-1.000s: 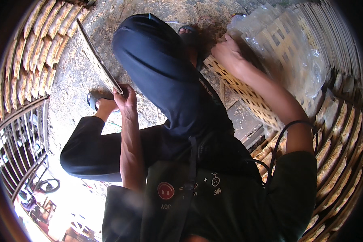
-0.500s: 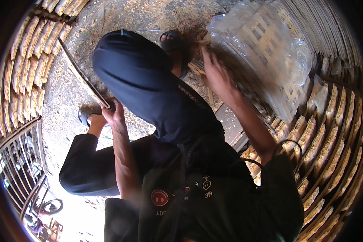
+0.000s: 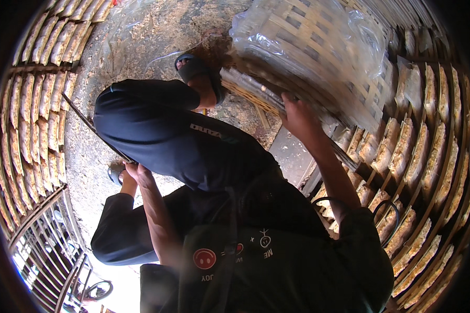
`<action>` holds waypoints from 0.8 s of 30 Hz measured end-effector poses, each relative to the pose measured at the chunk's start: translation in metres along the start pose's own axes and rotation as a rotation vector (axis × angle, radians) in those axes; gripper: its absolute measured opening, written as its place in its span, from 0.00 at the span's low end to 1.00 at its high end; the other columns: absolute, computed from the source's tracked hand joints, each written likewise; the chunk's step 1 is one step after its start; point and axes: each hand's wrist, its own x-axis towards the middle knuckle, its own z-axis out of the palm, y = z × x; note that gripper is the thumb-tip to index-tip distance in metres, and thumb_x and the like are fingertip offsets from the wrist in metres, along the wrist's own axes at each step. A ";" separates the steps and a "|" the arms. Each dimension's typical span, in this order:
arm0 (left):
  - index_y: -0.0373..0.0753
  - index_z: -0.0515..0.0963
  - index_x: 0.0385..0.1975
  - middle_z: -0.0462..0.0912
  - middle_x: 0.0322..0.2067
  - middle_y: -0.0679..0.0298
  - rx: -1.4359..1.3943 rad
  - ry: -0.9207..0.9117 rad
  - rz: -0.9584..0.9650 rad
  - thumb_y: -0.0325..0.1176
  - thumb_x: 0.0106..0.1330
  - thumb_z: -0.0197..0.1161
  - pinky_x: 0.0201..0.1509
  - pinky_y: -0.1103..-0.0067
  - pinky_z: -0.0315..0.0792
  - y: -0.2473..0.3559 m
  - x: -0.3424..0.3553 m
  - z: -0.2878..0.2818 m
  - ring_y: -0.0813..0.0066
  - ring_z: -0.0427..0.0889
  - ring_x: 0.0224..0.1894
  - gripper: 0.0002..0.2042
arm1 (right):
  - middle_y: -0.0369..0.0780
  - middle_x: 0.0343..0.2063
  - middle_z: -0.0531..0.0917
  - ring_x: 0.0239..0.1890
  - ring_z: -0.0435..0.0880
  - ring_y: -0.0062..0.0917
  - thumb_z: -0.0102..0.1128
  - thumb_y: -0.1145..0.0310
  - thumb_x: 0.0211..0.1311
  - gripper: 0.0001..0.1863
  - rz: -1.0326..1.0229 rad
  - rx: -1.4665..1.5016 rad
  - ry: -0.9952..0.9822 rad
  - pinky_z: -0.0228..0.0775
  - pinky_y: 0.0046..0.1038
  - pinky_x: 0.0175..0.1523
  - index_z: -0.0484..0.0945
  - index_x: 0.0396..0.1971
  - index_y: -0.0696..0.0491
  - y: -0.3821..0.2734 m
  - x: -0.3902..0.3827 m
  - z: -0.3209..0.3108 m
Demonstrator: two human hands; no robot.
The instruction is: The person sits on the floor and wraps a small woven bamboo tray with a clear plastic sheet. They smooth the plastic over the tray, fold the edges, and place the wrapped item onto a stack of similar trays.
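My left hand [image 3: 139, 172] is closed on one end of a long, thin board [image 3: 83, 116], which slants up and leftward past my bent left knee, mostly edge-on. My right hand [image 3: 300, 117] is at the near edge of a pile of flat woven bamboo trays [image 3: 318, 34] to the right, its fingers curled; what exactly they grip is hidden. Crumpled clear plastic [image 3: 365, 41] lies over the pile. A pale, thin strip runs along the pile's edge beside these fingers.
Racks of curved slats coated with pale crumbly material [image 3: 418, 156] surround me right and left [image 3: 42, 94]. My sandalled feet rest on a debris-strewn floor [image 3: 151, 41]. A barred frame [image 3: 44, 235] and a wheel [image 3: 100, 289] are at lower left, a grey board [image 3: 292, 156] right of my leg.
The view has turned, shifting the pile up and leftward. The board has turned more edge-on and sits lower. My right hand has moved back along the pile's edge, its fingers now more curled.
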 end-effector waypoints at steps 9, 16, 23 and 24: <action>0.23 0.70 0.56 0.80 0.49 0.51 0.368 -0.053 0.266 0.61 0.53 0.71 0.48 0.68 0.80 0.016 -0.021 0.038 0.60 0.83 0.46 0.45 | 0.57 0.35 0.84 0.38 0.86 0.53 0.65 0.66 0.61 0.23 0.140 0.118 0.089 0.79 0.49 0.45 0.73 0.51 0.64 0.009 -0.029 -0.024; 0.21 0.70 0.56 0.79 0.48 0.49 0.393 -0.045 0.400 0.80 0.49 0.62 0.49 0.67 0.80 -0.012 -0.001 0.012 0.61 0.83 0.45 0.57 | 0.60 0.32 0.84 0.38 0.85 0.56 0.64 0.59 0.64 0.28 0.279 0.088 0.043 0.78 0.51 0.46 0.71 0.52 0.67 0.033 -0.055 -0.004; 0.29 0.72 0.51 0.81 0.45 0.51 0.367 -0.052 0.378 0.60 0.52 0.75 0.51 0.66 0.78 0.012 -0.015 0.040 0.60 0.82 0.46 0.40 | 0.61 0.33 0.84 0.40 0.85 0.57 0.64 0.60 0.62 0.24 0.413 0.107 0.006 0.78 0.51 0.48 0.72 0.46 0.66 0.060 -0.080 0.030; 0.26 0.74 0.49 0.82 0.44 0.50 0.485 -0.007 0.393 0.62 0.51 0.74 0.50 0.66 0.78 0.014 -0.013 0.034 0.59 0.83 0.45 0.41 | 0.61 0.33 0.84 0.40 0.85 0.57 0.65 0.61 0.62 0.24 0.419 0.109 0.002 0.78 0.50 0.48 0.72 0.46 0.65 0.062 -0.080 0.029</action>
